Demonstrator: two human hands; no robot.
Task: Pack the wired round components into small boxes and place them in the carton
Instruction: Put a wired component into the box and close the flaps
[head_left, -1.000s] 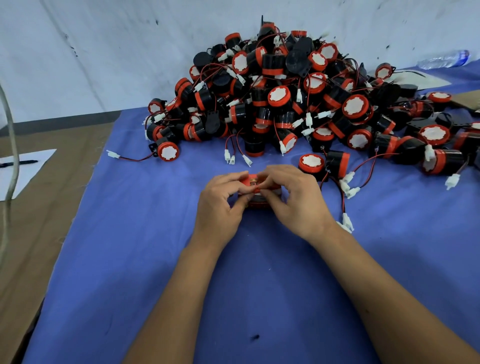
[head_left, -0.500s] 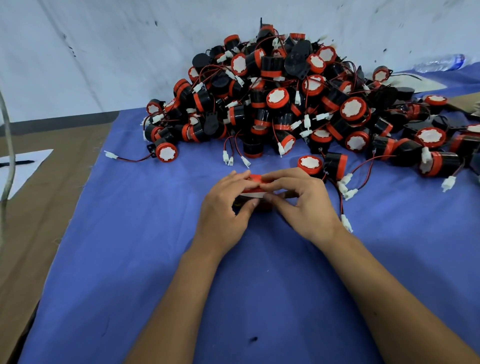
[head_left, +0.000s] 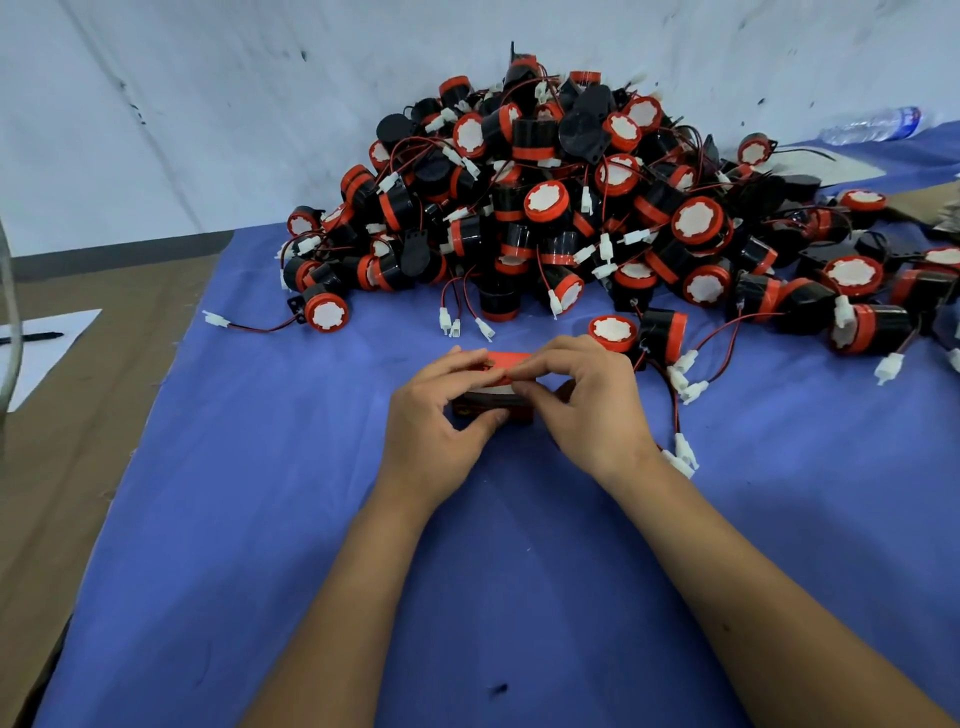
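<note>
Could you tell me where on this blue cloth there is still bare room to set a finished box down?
Bare cloth left of the left hand, and nearer, beside both forearms. Crowded beyond: the pile and loose wires by the right hand.

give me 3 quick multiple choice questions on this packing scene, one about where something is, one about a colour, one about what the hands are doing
1. Where does the pile of round components lie relative to the hands?
A. beyond them, against the wall
B. between them and the camera
C. on the floor

2. What colour is the cloth under the hands?
A. green
B. blue
C. yellow

3. What are the hands doing?
A. both resting flat and empty
B. only one touches the box
C. both hold the small box

Answers:
1 A, the heap sits past the fingertips at the wall.
2 B, the cloth is plainly blue.
3 C, the left hand and right hand both pinch the small box.
</note>
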